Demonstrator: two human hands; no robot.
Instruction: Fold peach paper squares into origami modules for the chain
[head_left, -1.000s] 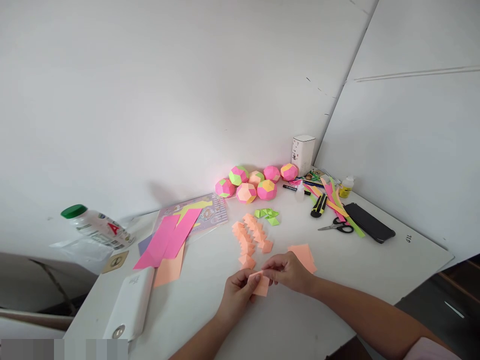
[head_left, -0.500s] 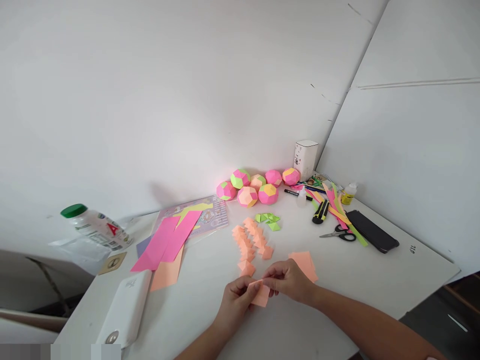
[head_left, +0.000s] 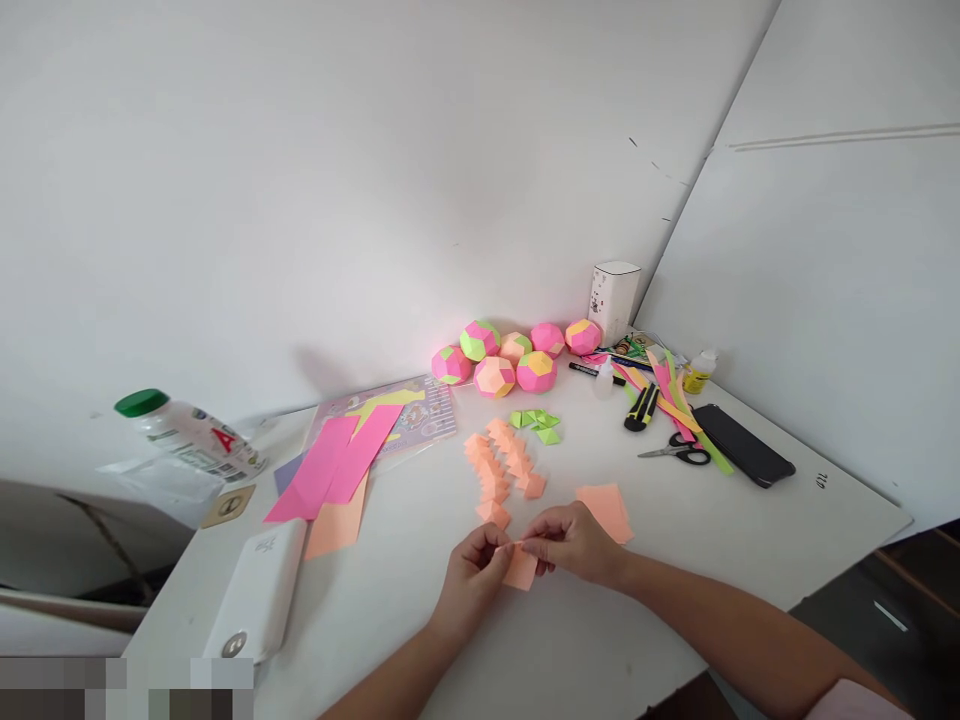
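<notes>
A small peach piece of paper is pinched at its upper edge by both hands. My left hand grips its left side between thumb and fingers, and my right hand pinches the upper right corner. Just beyond the fingers, folded peach paper units lie in two rows. Behind them is a small group of folded green paper units. A stack of peach paper squares rests to the right, partly behind my right hand.
Several paper balls line the wall. Pink paper sheets and a white power bank lie left, near a green-capped bottle. On the right are scissors, a utility knife, paper strips, a black phone and a glue bottle.
Both hands stay on the peach paper, and the thumbs have come closer together along its upper edge. The camera view shifts slightly; the things on the table stay where they were.
</notes>
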